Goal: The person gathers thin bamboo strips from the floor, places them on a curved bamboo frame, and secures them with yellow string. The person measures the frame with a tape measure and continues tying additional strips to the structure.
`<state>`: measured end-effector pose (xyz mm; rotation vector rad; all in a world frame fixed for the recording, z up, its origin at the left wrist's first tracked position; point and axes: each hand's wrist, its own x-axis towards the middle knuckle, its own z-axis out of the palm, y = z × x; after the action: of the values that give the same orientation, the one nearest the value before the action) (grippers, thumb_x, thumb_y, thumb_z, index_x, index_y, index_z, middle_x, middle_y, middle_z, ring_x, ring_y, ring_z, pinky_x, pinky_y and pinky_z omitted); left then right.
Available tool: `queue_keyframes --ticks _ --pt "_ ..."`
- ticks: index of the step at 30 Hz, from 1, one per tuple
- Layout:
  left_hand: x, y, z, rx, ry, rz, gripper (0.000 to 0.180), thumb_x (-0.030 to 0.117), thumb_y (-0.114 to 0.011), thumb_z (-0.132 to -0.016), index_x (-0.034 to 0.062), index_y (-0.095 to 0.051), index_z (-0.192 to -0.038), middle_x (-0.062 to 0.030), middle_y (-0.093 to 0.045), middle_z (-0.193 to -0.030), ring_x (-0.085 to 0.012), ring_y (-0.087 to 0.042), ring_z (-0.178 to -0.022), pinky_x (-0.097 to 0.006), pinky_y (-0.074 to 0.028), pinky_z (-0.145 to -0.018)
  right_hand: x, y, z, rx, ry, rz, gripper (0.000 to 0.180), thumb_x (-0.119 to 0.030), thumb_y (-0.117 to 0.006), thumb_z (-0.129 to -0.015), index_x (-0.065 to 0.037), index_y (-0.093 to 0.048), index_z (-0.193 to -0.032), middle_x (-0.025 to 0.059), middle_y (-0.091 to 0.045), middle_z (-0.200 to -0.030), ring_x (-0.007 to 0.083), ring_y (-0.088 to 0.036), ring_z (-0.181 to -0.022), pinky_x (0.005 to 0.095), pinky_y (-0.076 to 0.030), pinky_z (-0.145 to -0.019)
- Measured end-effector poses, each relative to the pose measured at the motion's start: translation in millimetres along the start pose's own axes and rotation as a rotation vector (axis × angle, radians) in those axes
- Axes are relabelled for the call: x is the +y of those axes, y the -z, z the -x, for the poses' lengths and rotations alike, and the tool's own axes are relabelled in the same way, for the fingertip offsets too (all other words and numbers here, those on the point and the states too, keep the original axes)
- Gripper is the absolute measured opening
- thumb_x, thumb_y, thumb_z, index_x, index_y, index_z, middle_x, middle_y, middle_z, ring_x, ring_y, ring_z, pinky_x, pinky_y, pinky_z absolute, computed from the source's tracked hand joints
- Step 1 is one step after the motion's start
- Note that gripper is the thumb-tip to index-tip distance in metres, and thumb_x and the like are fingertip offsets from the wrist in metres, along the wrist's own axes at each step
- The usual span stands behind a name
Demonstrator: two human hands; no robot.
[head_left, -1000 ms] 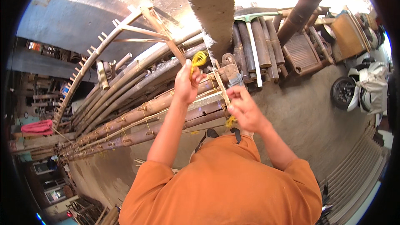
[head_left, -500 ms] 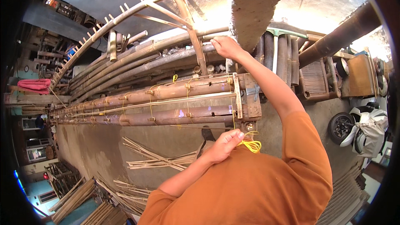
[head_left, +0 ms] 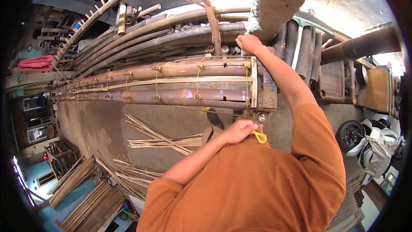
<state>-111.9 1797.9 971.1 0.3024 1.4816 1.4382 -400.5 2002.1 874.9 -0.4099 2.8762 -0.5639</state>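
Two long bamboo poles [head_left: 171,70] lie side by side in front of me, with small pegs along them and thin yellow cord strung across between. A pale split strip [head_left: 180,80] runs lengthwise between the poles, meeting a short upright slat [head_left: 254,81] at the right end. On the near side, my left hand [head_left: 238,132] is closed on a looped bundle of yellow cord [head_left: 260,137], close to my shirt. My right hand [head_left: 251,44] reaches over the poles and is closed just beyond the far one. A thin strand hangs by its fingers, hard to see.
Thick bamboo poles [head_left: 171,34] are stacked behind, below a curved pegged frame [head_left: 96,15]. Loose bamboo sticks [head_left: 165,139] lie on the floor near my foot. A concrete pillar [head_left: 279,2] stands beyond my right hand. A wheel [head_left: 352,132] and a covered vehicle are at the right.
My right hand has come down closer to the far pole. My left hand remains on the near side with the cord, whose loops now hang more bunched. The view has shifted slightly.
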Motion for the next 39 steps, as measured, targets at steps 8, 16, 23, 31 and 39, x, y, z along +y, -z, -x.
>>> queue_keyframes --ticks 8,16,23,31,39 --pt "-53.7 15.1 -3.2 0.03 -0.16 -0.287 0.036 0.035 -0.059 -0.1 0.0005 -0.067 -0.094 -0.013 -0.067 -0.081 -0.021 -0.058 -0.073 -0.038 -0.047 -0.069 -12.8 28.5 -9.0 -0.18 -0.183 0.045 0.065 -0.058 -0.051 -0.096 0.004 -0.071 -0.088 0.0321 -0.067 -0.094 0.046 -0.067 -0.095 0.0531 -0.051 -0.084" --pt "-101.8 107.9 105.6 0.393 -0.396 -0.04 0.033 0.032 -0.059 -0.101 0.003 -0.075 -0.104 -0.0179 -0.06 -0.132 -0.0271 -0.056 -0.124 -0.038 -0.044 -0.103 -144.1 109.5 63.2 0.309 -0.035 -0.41 0.033 -0.029 -0.058 -0.101 0.001 -0.066 -0.113 0.0133 -0.071 -0.103 0.0217 -0.066 -0.097 0.0346 -0.05 -0.088" --pt "-135.5 237.7 235.8 0.714 -0.308 0.16 0.03 0.027 -0.06 -0.101 0.0006 -0.071 -0.111 -0.0064 -0.068 -0.111 -0.0139 -0.061 -0.104 -0.031 -0.047 -0.095 -370.4 29.8 64.6 0.223 0.1 -0.691 0.023 -0.02 -0.06 -0.1 -0.001 -0.068 -0.11 0.0061 -0.069 -0.095 0.0146 -0.064 -0.091 0.0288 -0.05 -0.084" --pt "-62.5 439.1 315.9 0.962 -0.485 -0.039 0.024 0.021 -0.058 -0.102 0.0005 -0.07 -0.105 -0.0018 -0.069 -0.095 -0.0092 -0.062 -0.084 -0.027 -0.051 -0.079 -537.2 -158.6 -31.8 0.22 0.18 -0.16 0.06 -0.044 -0.081 -0.077 -0.005 -0.059 -0.117 0.0185 -0.064 -0.101 0.0365 -0.063 -0.097 0.0462 -0.053 -0.081" --pt "-17.3 554.7 253.7 0.852 -0.271 -0.343 0.041 0.039 -0.06 -0.097 -0.0005 -0.072 -0.09 -0.0113 -0.07 -0.079 -0.0196 -0.065 -0.073 -0.035 -0.05 -0.07 -551.6 -149.7 -18.3 0.234 0.343 -0.428 0.011 -0.012 -0.061 -0.089 -0.002 -0.06 -0.092 0.022 -0.06 -0.107 0.04 -0.059 -0.099 0.0502 -0.049 -0.089"
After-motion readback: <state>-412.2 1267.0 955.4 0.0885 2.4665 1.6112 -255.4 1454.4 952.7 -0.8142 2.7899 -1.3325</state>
